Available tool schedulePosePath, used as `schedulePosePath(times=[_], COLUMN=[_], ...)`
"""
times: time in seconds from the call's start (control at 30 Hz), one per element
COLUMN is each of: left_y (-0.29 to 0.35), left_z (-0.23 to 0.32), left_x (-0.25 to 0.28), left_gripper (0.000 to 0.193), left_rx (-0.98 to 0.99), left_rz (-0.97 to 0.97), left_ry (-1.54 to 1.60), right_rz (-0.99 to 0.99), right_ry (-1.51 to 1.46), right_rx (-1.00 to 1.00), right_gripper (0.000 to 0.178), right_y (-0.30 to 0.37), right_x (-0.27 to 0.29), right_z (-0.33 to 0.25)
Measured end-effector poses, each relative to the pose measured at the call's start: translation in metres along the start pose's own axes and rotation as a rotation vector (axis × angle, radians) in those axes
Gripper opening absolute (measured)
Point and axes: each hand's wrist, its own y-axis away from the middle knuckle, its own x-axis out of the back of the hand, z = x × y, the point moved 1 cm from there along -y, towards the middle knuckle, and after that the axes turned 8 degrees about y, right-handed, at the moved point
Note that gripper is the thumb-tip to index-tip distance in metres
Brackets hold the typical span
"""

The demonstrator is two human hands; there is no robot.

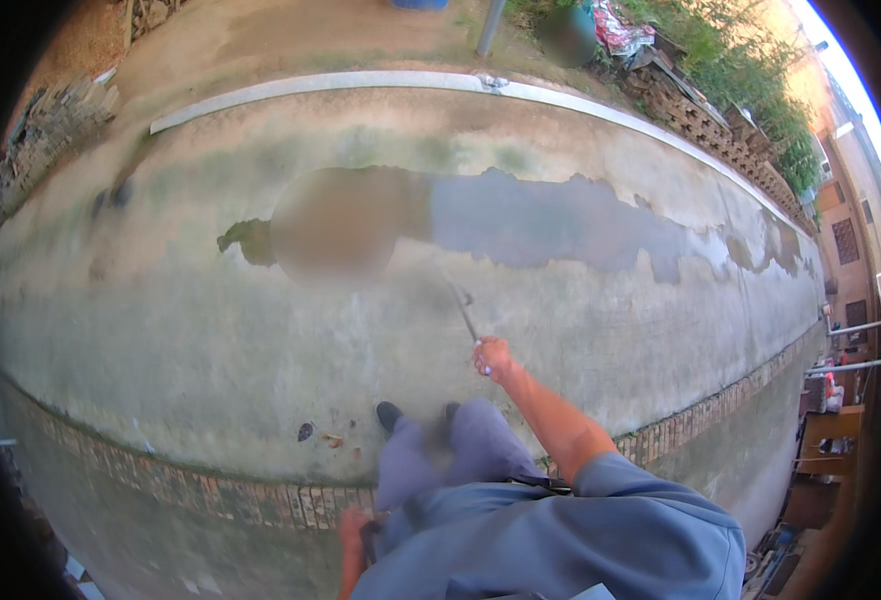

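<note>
My right hand (492, 357) is stretched forward over the concrete, its fingers wrapped round the near end of a long thin rod-like tool (470, 322). The tool points away from me and slightly left. Its far end is smeared, with a small dark piece beside it, so its exact kind is unclear. My left hand (354, 524) hangs low beside my left hip, close to my blue-grey shirt. Its fingers are too blurred to make out.
A wet patch (541, 222) stretches across the concrete ahead, its left part blurred over. A long pale kerb (361, 82) lies beyond it. Dark leaves (306, 432) lie left of my shoes. A brick edging (231, 495) runs behind my feet. Stacked bricks (686, 110) and plants are at far right.
</note>
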Motion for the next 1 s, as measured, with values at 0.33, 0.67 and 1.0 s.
schedulePosePath(times=[0.33,0.67,1.0], left_y=[0.020,-0.076,-0.121], left_z=[0.000,0.045,0.123], left_x=[0.003,-0.072,-0.136], left_gripper=[0.031,0.029,0.046], left_rx=[0.156,0.198,0.135], left_rz=[0.036,-0.227,-0.110], left_ry=[0.075,-0.951,-0.589], right_rz=[-0.175,-0.096,-0.099], right_ry=[0.021,0.262,0.066], right_rx=[-0.177,-0.080,-0.181], right_gripper=[0.017,0.041,0.010], right_y=[-0.031,-0.028,-0.087], right_x=[-0.077,-0.023,0.034], right_z=[0.000,-0.087,-0.125])
